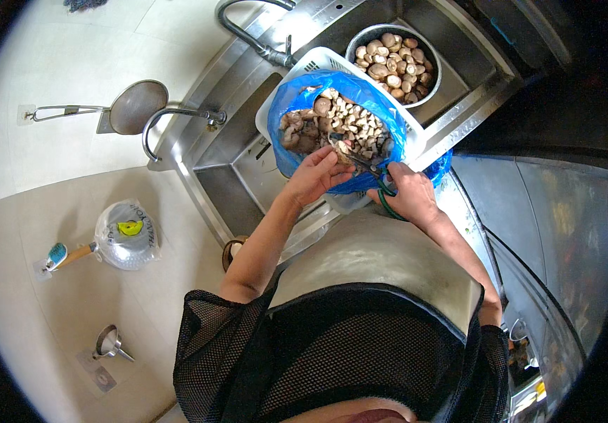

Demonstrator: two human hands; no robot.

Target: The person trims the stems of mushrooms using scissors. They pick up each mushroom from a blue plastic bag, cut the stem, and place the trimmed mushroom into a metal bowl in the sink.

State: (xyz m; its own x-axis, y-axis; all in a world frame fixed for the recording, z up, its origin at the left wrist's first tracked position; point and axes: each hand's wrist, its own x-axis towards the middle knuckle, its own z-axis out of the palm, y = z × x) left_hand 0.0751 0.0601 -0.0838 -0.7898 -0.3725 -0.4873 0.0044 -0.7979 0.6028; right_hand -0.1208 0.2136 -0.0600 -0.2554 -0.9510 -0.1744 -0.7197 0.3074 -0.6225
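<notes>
My left hand point(321, 175) pinches a mushroom point(343, 150) over a blue plastic bag point(338, 79). In my right hand point(410, 193) is a pair of scissors with green handles point(387, 196). Their dark blades point toward the mushroom, close to my left fingertips; how far apart the blades are is hard to make out. Whole mushrooms point(294, 135) and many small pale cut mushroom pieces point(359, 122) lie inside the bag. The bag lines a white plastic basket point(268, 113) resting across the sink. Beyond it, a round metal pot point(437, 79) holds many trimmed mushroom caps point(396, 66).
Below the basket is a stainless steel double sink point(217, 193) with two curved faucets, one point(169, 111) at left and another point(240, 31) at the top. A mesh strainer point(139, 107), a plastic-wrapped pan point(127, 243) and a metal funnel point(109, 342) hang on the left wall.
</notes>
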